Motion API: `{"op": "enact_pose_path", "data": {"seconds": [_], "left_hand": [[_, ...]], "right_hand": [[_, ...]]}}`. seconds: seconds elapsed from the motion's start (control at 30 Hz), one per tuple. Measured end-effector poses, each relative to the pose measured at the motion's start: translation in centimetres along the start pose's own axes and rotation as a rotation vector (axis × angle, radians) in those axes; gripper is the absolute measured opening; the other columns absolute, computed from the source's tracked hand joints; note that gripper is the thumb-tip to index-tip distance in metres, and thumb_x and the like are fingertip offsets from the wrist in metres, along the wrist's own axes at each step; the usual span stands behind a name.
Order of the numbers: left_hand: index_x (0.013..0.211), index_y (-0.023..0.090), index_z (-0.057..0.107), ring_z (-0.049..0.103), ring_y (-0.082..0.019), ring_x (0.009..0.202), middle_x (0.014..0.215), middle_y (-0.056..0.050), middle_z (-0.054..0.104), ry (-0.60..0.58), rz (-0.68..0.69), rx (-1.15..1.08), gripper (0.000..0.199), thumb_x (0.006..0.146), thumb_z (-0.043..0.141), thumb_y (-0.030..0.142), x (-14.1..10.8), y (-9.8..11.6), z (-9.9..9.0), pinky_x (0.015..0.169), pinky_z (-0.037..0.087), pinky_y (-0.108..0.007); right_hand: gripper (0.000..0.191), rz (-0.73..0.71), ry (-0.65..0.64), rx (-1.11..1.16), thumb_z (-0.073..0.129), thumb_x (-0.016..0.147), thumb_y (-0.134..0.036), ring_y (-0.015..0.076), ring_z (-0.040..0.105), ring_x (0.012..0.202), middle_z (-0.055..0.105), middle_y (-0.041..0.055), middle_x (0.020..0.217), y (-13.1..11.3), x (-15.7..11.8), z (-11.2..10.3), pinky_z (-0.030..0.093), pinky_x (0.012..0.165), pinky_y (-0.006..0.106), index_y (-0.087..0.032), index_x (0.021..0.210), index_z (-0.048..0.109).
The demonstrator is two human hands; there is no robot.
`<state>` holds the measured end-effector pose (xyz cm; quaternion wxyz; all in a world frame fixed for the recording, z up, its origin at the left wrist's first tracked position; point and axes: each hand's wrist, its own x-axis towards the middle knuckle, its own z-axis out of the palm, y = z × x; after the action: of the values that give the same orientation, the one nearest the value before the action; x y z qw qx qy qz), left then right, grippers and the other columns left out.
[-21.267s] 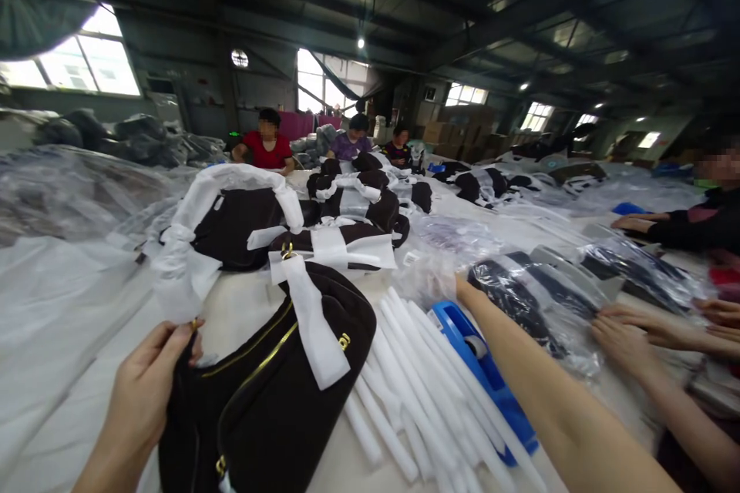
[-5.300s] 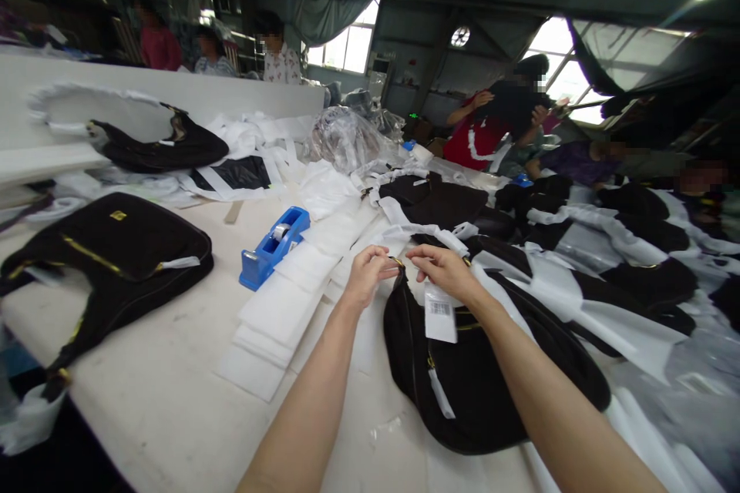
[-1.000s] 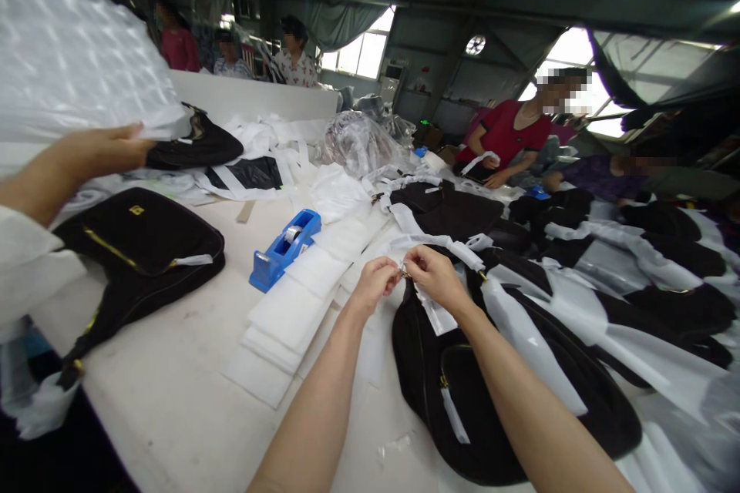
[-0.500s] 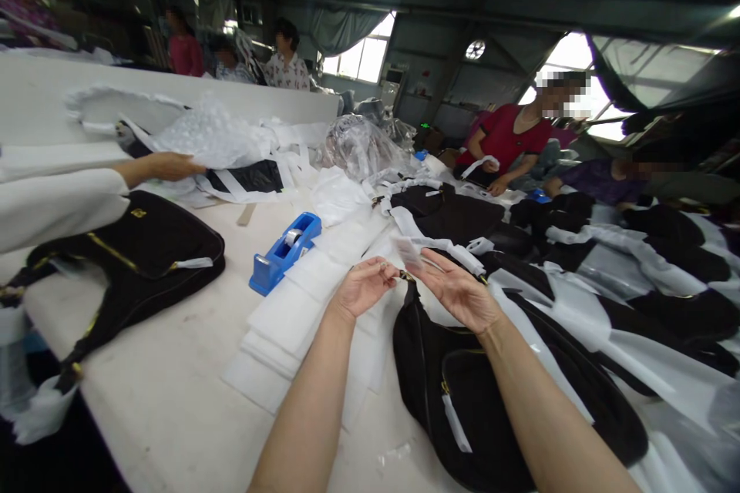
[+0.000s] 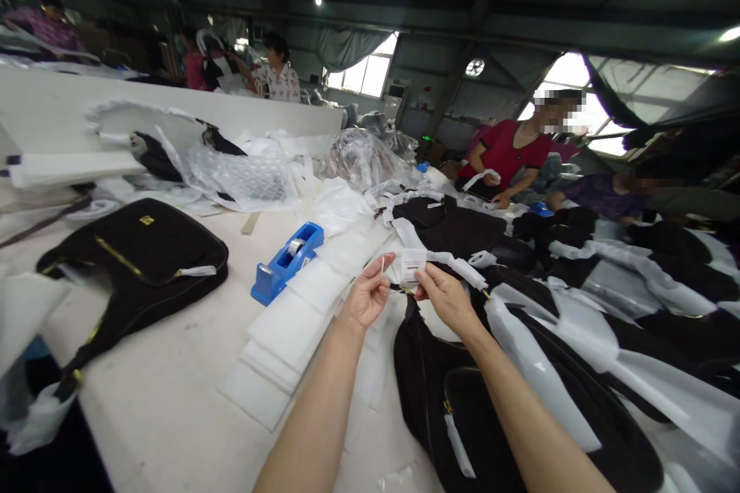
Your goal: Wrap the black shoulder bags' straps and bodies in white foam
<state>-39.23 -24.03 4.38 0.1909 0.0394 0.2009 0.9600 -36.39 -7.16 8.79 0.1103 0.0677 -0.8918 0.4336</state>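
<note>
My right hand pinches a small white printed tag, its text facing me. My left hand is closed just left of the tag, with a thin white strip at its fingertips; what the strip belongs to is unclear. Right below both hands lies a black bag with a zipped front pocket and a white-wrapped zipper pull. My right forearm crosses over this bag and hides part of it.
A blue tape dispenser stands left of stacked white foam sheets. Another black bag lies at the table's left. Wrapped black bags pile up on the right. Bubble wrap lies behind; a person in red works across the table.
My right hand has turned from palm-up to a pinch on the tag, which now faces me. At the left, another person's white-sleeved arm has drawn back, and the bubble wrap there has shifted.
</note>
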Motion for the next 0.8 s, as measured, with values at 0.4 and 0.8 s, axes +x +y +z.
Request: {"op": "enact_pose_path", "data": {"seconds": [0.4,0.8], "left_hand": [[0.101,0.015,0.071,0.058,-0.005,0.048,0.098,-0.006,0.074,0.056,0.168,0.369,0.037,0.066,0.079,0.021,0.0,0.2,-0.1,0.044,0.049,-0.017],[0.101,0.025,0.077,0.071,-0.018,0.076,0.088,-0.005,0.077,0.182,0.674,1.406,0.027,0.082,0.061,0.014,-2.1,3.8,2.8,0.077,0.053,-0.029]], "right_hand": [[0.027,-0.245,-0.236,-0.744,0.058,0.084,-0.014,0.0191,0.058,0.061,0.062,0.0064,0.062,-3.0,2.5,0.4,0.032,0.058,0.03,-0.02,0.058,0.055],[0.022,-0.076,-0.009,-0.166,0.054,0.087,-0.034,0.014,0.062,0.062,0.07,0.0059,0.098,0.5,0.1,0.1,0.05,0.059,0.029,-0.021,0.1,0.066]]}}
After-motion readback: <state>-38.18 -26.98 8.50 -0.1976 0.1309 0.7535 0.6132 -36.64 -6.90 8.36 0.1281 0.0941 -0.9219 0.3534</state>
